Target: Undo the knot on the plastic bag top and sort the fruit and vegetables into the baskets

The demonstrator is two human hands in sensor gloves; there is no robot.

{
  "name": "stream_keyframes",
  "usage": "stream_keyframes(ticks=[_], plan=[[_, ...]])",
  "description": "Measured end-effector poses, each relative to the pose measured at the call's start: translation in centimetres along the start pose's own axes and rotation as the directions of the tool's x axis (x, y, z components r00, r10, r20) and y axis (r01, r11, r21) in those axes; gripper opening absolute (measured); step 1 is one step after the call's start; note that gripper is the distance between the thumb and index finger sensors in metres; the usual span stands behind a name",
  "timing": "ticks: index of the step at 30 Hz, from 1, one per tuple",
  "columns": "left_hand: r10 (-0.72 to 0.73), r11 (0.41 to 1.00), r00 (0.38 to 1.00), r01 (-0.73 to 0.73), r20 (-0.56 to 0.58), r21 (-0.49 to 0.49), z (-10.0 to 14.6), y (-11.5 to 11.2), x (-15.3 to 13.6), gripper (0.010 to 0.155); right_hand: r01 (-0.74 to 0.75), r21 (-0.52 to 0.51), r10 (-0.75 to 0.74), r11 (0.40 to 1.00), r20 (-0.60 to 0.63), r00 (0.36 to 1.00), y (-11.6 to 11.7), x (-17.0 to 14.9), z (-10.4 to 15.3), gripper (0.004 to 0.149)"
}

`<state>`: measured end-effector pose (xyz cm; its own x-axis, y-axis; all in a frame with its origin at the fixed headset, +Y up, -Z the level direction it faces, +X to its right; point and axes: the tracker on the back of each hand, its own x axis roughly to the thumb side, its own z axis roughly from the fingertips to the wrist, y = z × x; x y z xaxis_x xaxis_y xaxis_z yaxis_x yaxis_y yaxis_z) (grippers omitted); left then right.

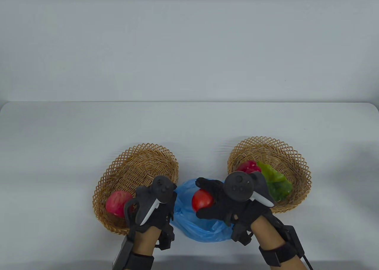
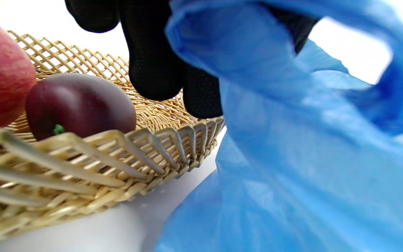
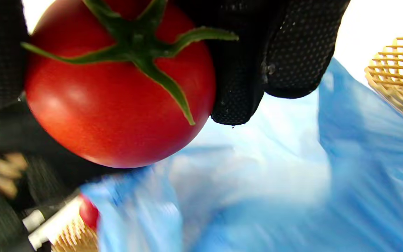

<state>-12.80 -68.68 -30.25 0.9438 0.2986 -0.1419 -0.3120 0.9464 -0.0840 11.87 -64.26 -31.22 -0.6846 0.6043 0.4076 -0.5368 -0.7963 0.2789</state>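
A blue plastic bag [image 1: 204, 227] lies open between two wicker baskets near the table's front edge. My right hand [image 1: 213, 199] grips a red tomato [image 1: 202, 200] just above the bag's mouth. The right wrist view shows the tomato [image 3: 117, 94] with its green stem, held between black-gloved fingers [image 3: 240, 77] over the bag [image 3: 264, 196]. My left hand [image 1: 165, 205] holds the bag's left edge beside the left basket [image 1: 139, 163]. In the left wrist view, blue plastic [image 2: 292, 147] drapes over its fingers [image 2: 156, 66].
The left basket holds a red apple [image 1: 118, 203] and, in the left wrist view, a dark purple fruit [image 2: 80, 105]. The right basket [image 1: 266, 147] holds a red vegetable [image 1: 249, 165] and a green pepper [image 1: 275, 182]. Bare white table stretches behind the baskets.
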Motion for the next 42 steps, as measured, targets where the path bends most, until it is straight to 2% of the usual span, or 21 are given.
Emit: stream_keyframes(ticks=[2,3,5,7,10,12,14,16,20,23,26,29,31,36,42], plan=[[0.008,1.000,1.000,-0.008,-0.002,0.002,0.0,0.1,-0.1,0.043,0.050,-0.069,-0.051,0.996,-0.011,0.999,-1.8,-0.5,0.6,0.092],[0.009,1.000,1.000,-0.009,-0.002,0.002,0.0,0.1,-0.1,0.043,0.053,-0.087,-0.055,0.995,-0.020,0.998,-2.3,-0.6,0.8,0.092],[0.009,1.000,1.000,-0.009,-0.003,0.001,0.0,0.1,-0.1,0.043,0.017,-0.190,-0.032,0.982,-0.074,0.997,-4.4,-1.4,1.6,0.092],[0.012,1.000,1.000,-0.012,-0.001,0.001,0.0,0.1,-0.1,0.043,-0.078,-0.277,0.030,0.958,-0.171,0.985,-6.1,-2.6,2.6,0.092],[0.013,1.000,1.000,-0.013,0.002,0.001,0.0,0.1,-0.1,0.042,-0.250,-0.296,0.145,0.922,-0.336,0.931,-7.3,-4.2,3.3,0.091],[0.013,1.000,1.000,-0.013,0.003,0.002,0.0,0.1,-0.1,0.043,-0.416,-0.215,0.277,0.883,-0.477,0.834,-7.4,-5.6,3.4,0.091],[0.016,1.000,1.000,-0.016,0.004,0.003,0.0,0.1,-0.2,0.043,-0.513,-0.106,0.375,0.852,-0.562,0.737,-7.1,-7.0,3.1,0.090],[0.018,1.000,1.000,-0.018,0.004,0.001,0.0,0.1,-0.2,0.042,-0.538,0.011,0.429,0.843,-0.617,0.660,-6.4,-8.6,2.7,0.090],[0.021,1.000,1.000,-0.021,0.006,0.000,0.0,0.1,-0.2,0.042,-0.464,0.218,0.476,0.858,-0.676,0.563,-4.7,-11.2,2.0,0.091],[0.018,1.000,1.000,-0.018,0.009,-0.005,0.0,0.1,-0.2,0.042,-0.457,0.248,0.491,0.854,-0.674,0.552,-4.0,-11.8,1.7,0.089],[0.020,1.000,1.000,-0.020,0.010,-0.004,0.0,0.1,-0.2,0.042,-0.413,0.271,0.476,0.869,-0.681,0.556,-3.8,-12.1,1.6,0.079],[0.019,1.000,1.000,-0.019,0.010,-0.004,0.0,0.1,-0.2,0.042,-0.399,0.251,0.452,0.882,-0.695,0.560,-4.0,-12.3,1.9,0.078],[0.022,1.000,1.000,-0.022,0.011,-0.003,0.0,0.1,-0.2,0.042,-0.441,0.217,0.452,0.871,-0.704,0.547,-4.7,-11.8,2.1,0.079],[0.026,1.000,1.000,-0.026,0.014,0.001,0.0,0.2,-0.2,0.042,-0.484,0.041,0.367,0.874,-0.709,0.602,-6.6,-9.7,2.9,0.076],[0.026,1.000,1.000,-0.026,0.014,0.003,0.1,0.2,-0.2,0.042,-0.498,-0.049,0.319,0.866,-0.712,0.626,-7.9,-8.9,3.8,0.074]])
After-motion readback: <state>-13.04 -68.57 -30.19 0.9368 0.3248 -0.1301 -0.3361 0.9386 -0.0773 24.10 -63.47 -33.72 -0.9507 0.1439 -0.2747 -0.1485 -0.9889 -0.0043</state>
